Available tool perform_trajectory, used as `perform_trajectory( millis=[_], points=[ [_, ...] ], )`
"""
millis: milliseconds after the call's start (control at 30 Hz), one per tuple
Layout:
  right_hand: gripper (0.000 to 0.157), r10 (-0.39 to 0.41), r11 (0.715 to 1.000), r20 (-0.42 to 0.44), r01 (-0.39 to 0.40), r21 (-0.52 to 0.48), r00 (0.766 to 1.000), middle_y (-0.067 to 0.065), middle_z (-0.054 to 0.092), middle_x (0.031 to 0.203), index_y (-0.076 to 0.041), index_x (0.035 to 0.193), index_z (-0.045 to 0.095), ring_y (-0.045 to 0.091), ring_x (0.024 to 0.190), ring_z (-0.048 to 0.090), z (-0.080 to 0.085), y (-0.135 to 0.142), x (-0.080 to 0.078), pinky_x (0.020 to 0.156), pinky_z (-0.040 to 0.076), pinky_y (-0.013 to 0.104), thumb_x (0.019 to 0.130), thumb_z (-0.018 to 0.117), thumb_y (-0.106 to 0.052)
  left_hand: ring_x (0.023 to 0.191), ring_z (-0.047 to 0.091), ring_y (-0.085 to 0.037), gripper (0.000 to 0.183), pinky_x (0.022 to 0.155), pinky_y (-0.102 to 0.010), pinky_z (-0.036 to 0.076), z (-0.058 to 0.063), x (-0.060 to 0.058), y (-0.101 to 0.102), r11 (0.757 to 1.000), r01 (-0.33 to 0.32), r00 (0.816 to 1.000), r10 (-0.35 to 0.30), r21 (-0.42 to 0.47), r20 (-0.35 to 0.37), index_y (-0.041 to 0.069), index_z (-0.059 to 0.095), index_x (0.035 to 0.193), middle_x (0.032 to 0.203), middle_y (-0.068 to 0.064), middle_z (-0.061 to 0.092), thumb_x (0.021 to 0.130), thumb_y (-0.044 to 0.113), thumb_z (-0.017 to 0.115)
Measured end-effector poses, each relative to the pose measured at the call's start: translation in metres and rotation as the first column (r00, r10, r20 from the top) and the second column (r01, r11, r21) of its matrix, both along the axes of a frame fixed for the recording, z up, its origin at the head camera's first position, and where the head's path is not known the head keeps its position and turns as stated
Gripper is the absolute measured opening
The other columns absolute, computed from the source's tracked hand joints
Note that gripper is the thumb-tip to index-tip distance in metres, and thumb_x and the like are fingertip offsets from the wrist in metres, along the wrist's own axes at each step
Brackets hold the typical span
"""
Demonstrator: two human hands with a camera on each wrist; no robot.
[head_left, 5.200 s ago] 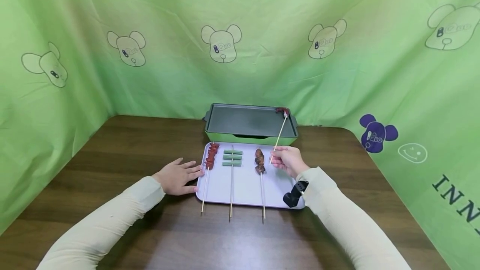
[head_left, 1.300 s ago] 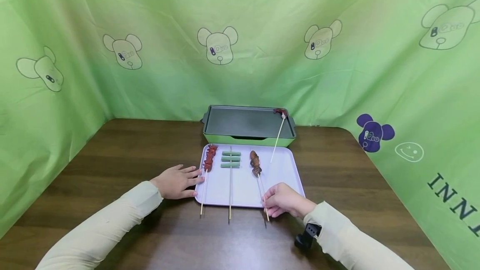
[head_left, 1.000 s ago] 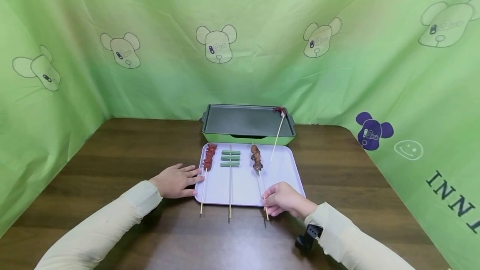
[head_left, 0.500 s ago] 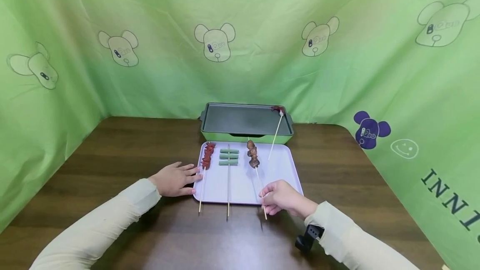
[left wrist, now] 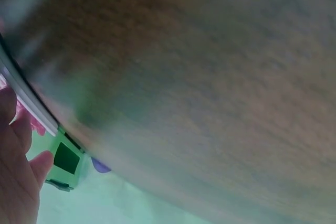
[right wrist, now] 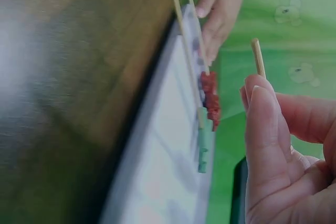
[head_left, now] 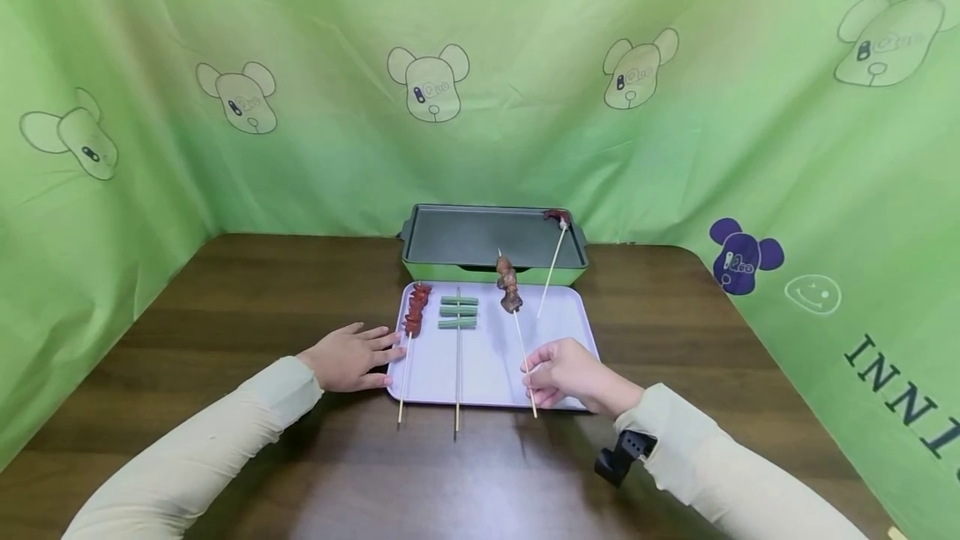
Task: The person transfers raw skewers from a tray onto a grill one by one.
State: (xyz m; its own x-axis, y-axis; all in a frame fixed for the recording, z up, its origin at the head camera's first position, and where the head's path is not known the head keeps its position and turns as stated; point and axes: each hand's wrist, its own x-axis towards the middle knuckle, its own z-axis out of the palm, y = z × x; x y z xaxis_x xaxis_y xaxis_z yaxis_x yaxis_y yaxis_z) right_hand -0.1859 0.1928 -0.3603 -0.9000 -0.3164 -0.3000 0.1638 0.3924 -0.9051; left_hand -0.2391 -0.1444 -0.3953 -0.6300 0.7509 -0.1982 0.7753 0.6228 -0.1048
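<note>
My right hand [head_left: 562,375] pinches the stick of a skewer of brown meat chunks [head_left: 508,283], which tilts up above the tray with its tip overlapping the grill's front edge. In the right wrist view the butt of the stick [right wrist: 258,59] sticks out past the fingertips. My left hand [head_left: 351,359] lies with fingers spread, fingertips on the left rim of the pale lilac tray [head_left: 491,369]. On that tray lie a red meat skewer [head_left: 417,309] and a skewer of green vegetable sticks [head_left: 458,312].
Behind the tray stands a green grill with a dark flat plate [head_left: 480,236]. A skewer with a dark red, tentacle-like piece [head_left: 557,217] rests on its right end, stick slanting over the tray. A green printed curtain [head_left: 330,148] closes off the back and sides of the wooden table [head_left: 247,298].
The right hand let go of the dark red skewer on the grill, took the brown meat skewer by its lower end and raised it off the tray, forward. The left hand stays put.
</note>
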Motion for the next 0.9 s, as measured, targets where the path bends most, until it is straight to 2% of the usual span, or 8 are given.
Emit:
perform_trajectory(
  millis=[133, 367, 567, 667, 900],
  points=[
    [0.017, -0.002, 1.0, -0.016, 0.002, 0.0, 1.0, 0.007, 0.064, 0.064, 0.016, 0.098, 0.057, 0.008, 0.05, 0.058, 0.01, -0.002, -0.007, 0.051, 0.053, 0.025, 0.084, 0.06, 0.007, 0.135, 0.039, -0.031, 0.054, 0.104, -0.055, 0.033, 0.001, -0.001, 0.0, 1.0, -0.006, 1.0, 0.006, 0.001, -0.001, 0.014, 0.049, 0.142, 0.146, -0.01, 0.044, 0.098, 0.045, 0.045],
    [0.017, 0.004, 1.0, -0.026, -0.005, -0.007, 1.0, 0.006, 0.066, 0.066, 0.016, 0.098, 0.057, 0.009, 0.052, 0.06, 0.02, -0.001, -0.021, 0.053, 0.053, 0.026, 0.084, 0.06, 0.007, 0.137, 0.036, -0.03, 0.057, 0.106, -0.055, 0.031, 0.002, 0.0, 0.002, 0.999, -0.031, 0.999, 0.032, -0.029, 0.038, 0.015, 0.045, 0.144, 0.149, -0.009, 0.041, 0.098, 0.048, 0.043],
    [0.014, -0.007, 1.0, -0.027, 0.006, -0.011, 1.0, 0.005, 0.065, 0.067, 0.013, 0.098, 0.057, 0.009, 0.053, 0.06, 0.03, 0.001, -0.042, 0.054, 0.053, 0.025, 0.086, 0.058, 0.006, 0.136, 0.037, -0.03, 0.056, 0.105, -0.054, 0.032, 0.003, -0.001, 0.002, 0.999, -0.03, 0.999, 0.031, -0.036, 0.028, 0.015, 0.046, 0.144, 0.148, -0.008, 0.041, 0.098, 0.048, 0.043],
    [0.014, -0.02, 1.0, -0.033, 0.02, -0.011, 0.999, 0.005, 0.064, 0.066, 0.013, 0.098, 0.058, 0.009, 0.053, 0.06, 0.033, 0.0, -0.055, 0.054, 0.054, 0.025, 0.086, 0.058, 0.006, 0.137, 0.036, -0.029, 0.057, 0.107, -0.054, 0.03, 0.004, -0.001, 0.002, 0.999, -0.038, 0.998, 0.04, -0.035, 0.045, 0.015, 0.045, 0.145, 0.149, -0.007, 0.04, 0.099, 0.049, 0.041],
    [0.013, -0.052, 0.998, -0.027, 0.053, 0.027, 0.998, 0.005, 0.063, 0.063, 0.015, 0.099, 0.058, 0.008, 0.05, 0.059, 0.04, -0.01, -0.083, 0.053, 0.053, 0.023, 0.088, 0.057, 0.007, 0.137, 0.035, -0.03, 0.064, 0.106, -0.055, 0.029, 0.001, -0.003, -0.003, 1.0, -0.008, 0.998, 0.008, 0.004, 0.056, 0.016, 0.044, 0.145, 0.15, -0.008, 0.04, 0.099, 0.057, 0.031]
  ],
)
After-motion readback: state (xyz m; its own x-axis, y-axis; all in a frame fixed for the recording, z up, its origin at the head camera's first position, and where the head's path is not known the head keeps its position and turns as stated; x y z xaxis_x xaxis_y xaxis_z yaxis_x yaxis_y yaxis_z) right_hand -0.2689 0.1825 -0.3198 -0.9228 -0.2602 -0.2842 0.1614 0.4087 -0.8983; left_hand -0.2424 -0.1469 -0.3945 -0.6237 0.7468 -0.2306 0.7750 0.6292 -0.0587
